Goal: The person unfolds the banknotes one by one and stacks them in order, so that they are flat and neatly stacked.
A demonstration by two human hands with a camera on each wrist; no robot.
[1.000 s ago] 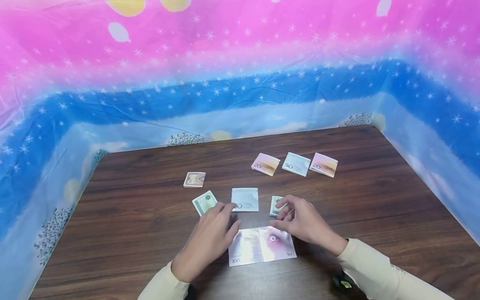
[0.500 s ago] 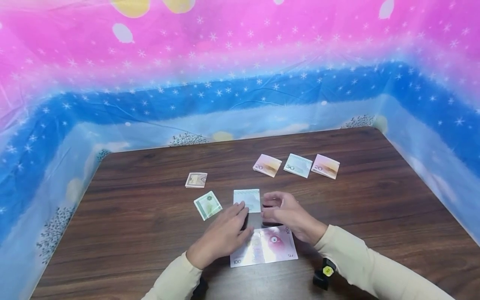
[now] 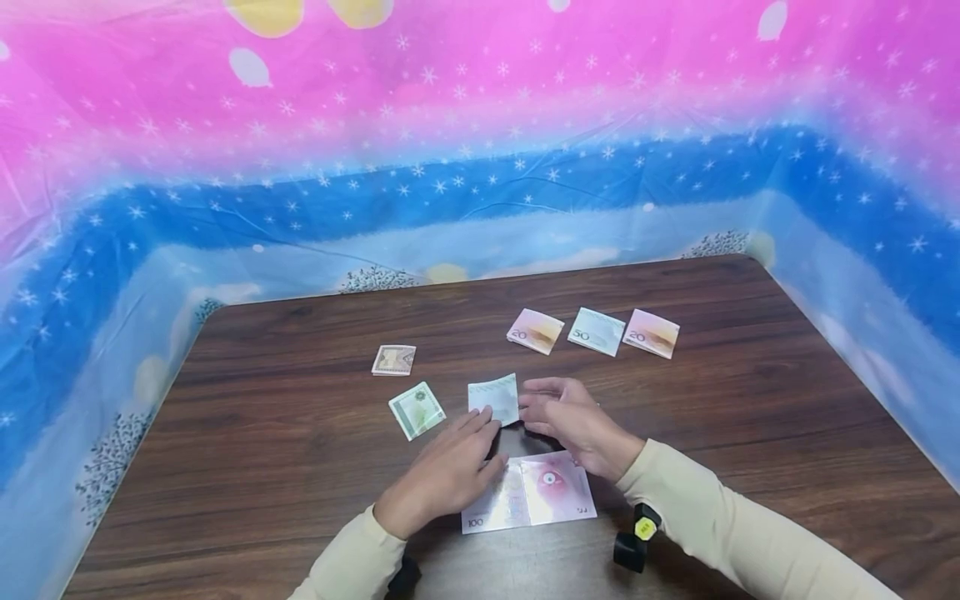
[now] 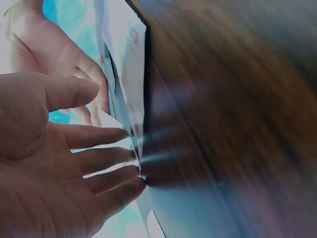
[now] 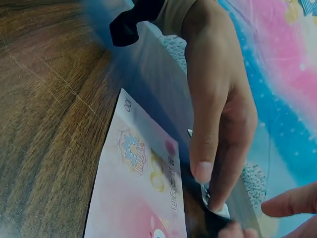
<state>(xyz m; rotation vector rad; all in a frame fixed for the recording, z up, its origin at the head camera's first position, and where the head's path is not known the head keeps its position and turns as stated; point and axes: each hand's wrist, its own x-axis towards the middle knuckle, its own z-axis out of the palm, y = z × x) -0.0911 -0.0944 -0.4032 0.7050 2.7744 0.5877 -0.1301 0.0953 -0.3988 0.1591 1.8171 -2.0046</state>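
Observation:
In the head view a folded grey-green banknote (image 3: 492, 392) lies mid-table with its right side tipped up. My left hand (image 3: 448, 468) rests straight fingers on its near-left part. My right hand (image 3: 576, 423) is at its right edge, thumb and fingers curled together around the folded banknote's side. Both hands reach over an opened pinkish 100 banknote (image 3: 558, 500) with a crease down its middle. The right wrist view shows the thumb and forefinger (image 5: 214, 193) close together beside pale paper, mostly hidden. Straight fingers of the left hand (image 4: 54, 163) show in the left wrist view.
A folded green banknote (image 3: 417, 411) and a folded brownish one (image 3: 393, 360) lie to the left. Along the back right are two folded 20 notes (image 3: 536, 331) (image 3: 651, 333) with a folded 50 note (image 3: 596, 331) between them. A patterned cloth (image 3: 480, 167) hangs behind the table (image 3: 262, 467).
My right hand has moved left from a folded green banknote, now out of sight, to the grey-green banknote's edge. My left hand has shifted right onto that note, whose right side has risen.

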